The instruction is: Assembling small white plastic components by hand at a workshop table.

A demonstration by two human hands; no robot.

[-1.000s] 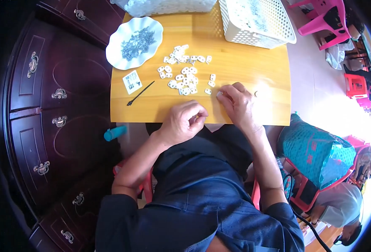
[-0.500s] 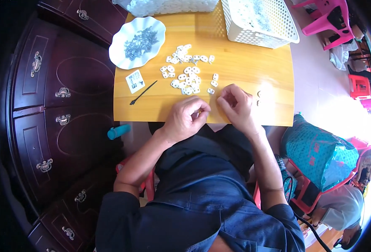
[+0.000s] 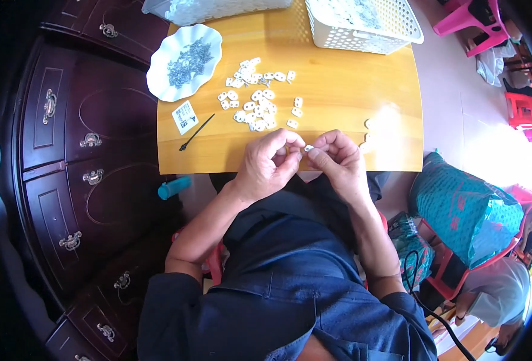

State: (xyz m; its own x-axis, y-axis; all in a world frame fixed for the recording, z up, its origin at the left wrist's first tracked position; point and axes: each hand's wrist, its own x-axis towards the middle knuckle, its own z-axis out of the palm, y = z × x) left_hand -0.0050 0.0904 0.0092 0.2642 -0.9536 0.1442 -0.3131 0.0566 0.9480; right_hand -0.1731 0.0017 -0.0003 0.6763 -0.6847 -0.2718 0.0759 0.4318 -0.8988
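My right hand is closed, with thumb and index finger pinching a small white plastic piece with a hole above the table's near edge. Close beside it, my left hand is also closed in a pinch, its fingertips almost at the piece. Whatever the left fingers hold is too small to make out. Beyond my hands lies a loose pile of white two-holed pieces, with a second group farther back. A short column of similar pieces lies to the pile's right.
At the far left of the wooden table stands a wavy white dish of small grey metal parts. A white card and a thin black tool lie nearer. A perforated white basket stands back right; a few round white pieces lie rightward.
My hands have come together from a small gap. The white piece now shows in my right fingertips. The whole view has shifted slightly.
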